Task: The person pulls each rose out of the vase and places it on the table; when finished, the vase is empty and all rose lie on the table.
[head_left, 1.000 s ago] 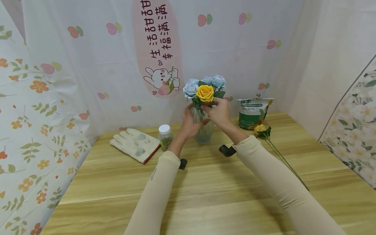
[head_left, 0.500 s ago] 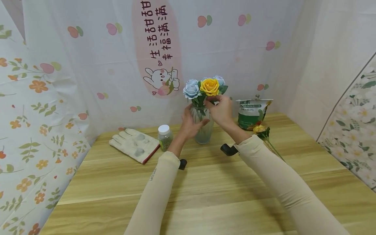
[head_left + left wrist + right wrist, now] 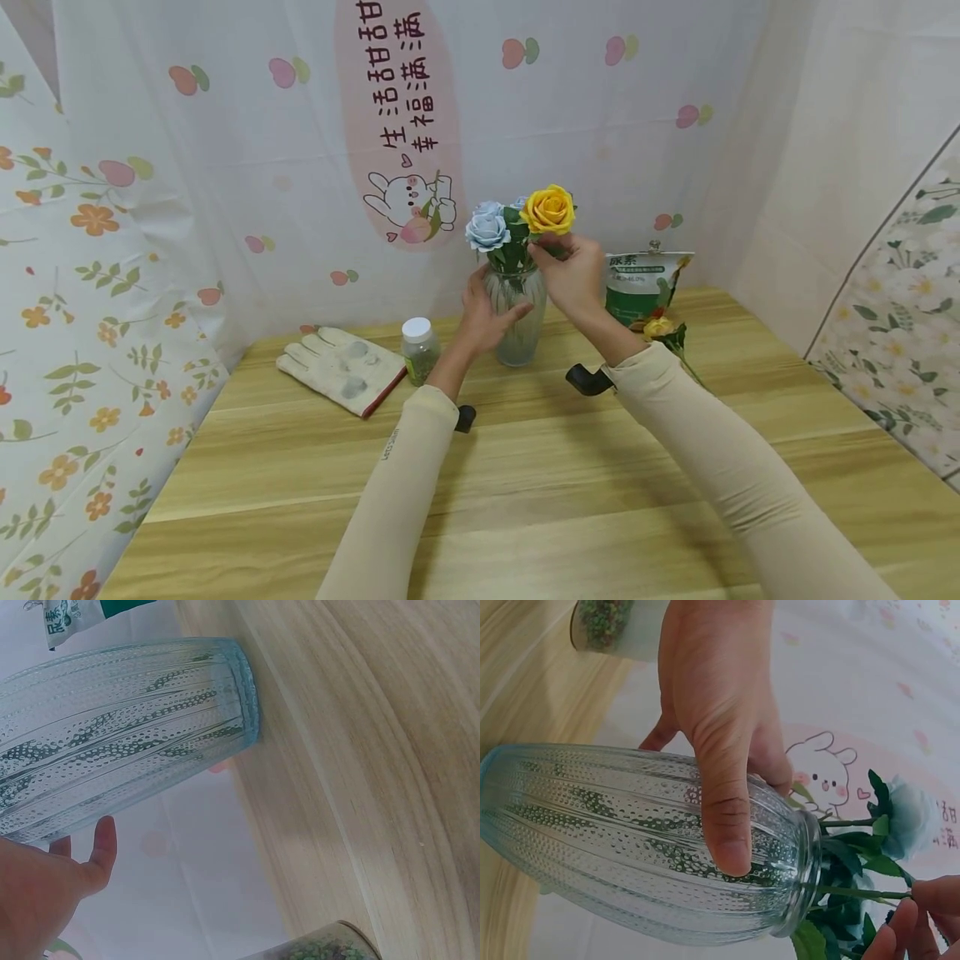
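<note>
A ribbed clear glass vase (image 3: 517,329) stands upright on the table, holding several light blue roses (image 3: 487,230) with green leaves. My left hand (image 3: 483,321) grips it from the left, thumb across the front, just under the neck. At the mouth, my right hand (image 3: 576,275) pinches the green stem (image 3: 866,892) of a yellow rose (image 3: 550,209). That bloom sits above my fingers, in front of the blue ones at the right. In the right wrist view the pinched stem runs into the vase's mouth; the yellow bloom itself is out of that frame.
To the left, a white-capped jar (image 3: 421,352) stands beside a pale work glove (image 3: 341,369) with a red edge. A green and white bag (image 3: 641,287) with a clip stands at the back right. Another yellow rose (image 3: 660,329) lies in front of it, partly behind my right arm.
My right hand has moved up and to the right, raising the yellow rose and shifting it from the middle of the bunch to its right side. My left hand stays on the vase.
</note>
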`<move>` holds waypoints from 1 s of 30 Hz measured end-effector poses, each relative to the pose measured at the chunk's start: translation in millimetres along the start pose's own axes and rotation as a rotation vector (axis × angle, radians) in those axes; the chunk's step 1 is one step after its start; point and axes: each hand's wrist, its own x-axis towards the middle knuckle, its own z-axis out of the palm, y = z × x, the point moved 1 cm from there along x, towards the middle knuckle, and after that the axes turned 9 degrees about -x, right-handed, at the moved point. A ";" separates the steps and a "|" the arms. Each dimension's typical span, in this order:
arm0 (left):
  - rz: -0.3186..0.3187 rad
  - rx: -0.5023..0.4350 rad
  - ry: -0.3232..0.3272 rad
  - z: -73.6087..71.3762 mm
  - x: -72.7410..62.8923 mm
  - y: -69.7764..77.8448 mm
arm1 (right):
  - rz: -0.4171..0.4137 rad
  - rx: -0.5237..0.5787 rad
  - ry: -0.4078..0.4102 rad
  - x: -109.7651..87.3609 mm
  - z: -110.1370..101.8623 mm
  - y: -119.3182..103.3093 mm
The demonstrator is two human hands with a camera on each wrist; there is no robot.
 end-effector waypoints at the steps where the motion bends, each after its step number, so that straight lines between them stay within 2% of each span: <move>1: 0.001 0.003 -0.001 0.0 -0.1 0.0 | 0.001 -0.007 0.005 -0.2 -0.8 -0.1; 6: -0.008 0.006 -0.002 0.3 -0.6 0.3 | 0.008 -0.023 0.001 -1.0 -4.1 -0.4; 17: -0.007 -0.001 0.010 1.5 0.7 -0.8 | -0.017 0.086 0.006 -2.1 -10.1 -2.5; 30: 0.000 -0.005 0.017 2.4 1.5 -1.7 | -0.146 0.243 0.056 0.3 -22.0 -12.2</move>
